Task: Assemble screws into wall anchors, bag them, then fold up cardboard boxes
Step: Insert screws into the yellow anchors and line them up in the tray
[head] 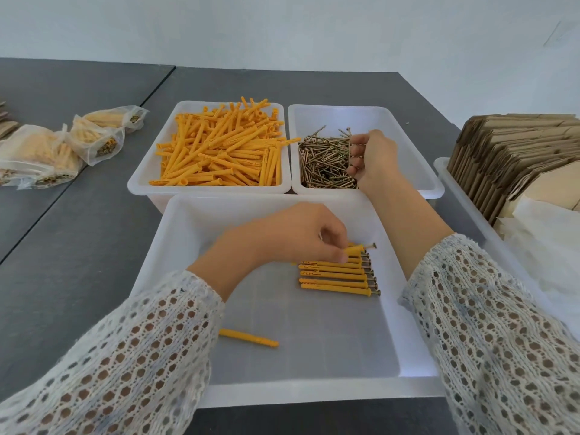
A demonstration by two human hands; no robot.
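The assembled orange plastic anchors with screws (337, 276), light and stiff, lie in the near white plastic tray (175, 233); the left hand (292, 235) pinches one mid-shaft (best hold). The right hand (372, 157) curls among loose brass screws (323, 161).

Orange anchors (219, 149) and brass screws (326, 161) fill separate white trays.

a dark grey table (94, 246), seamed down its left side, carries three white plastic trays: a near tray (314, 394), a far-left tray (141, 183) and a far-right tray (408, 120). filled clear bags (62, 146) lie at left; a fourth white tray (455, 196) sits at the right edge.
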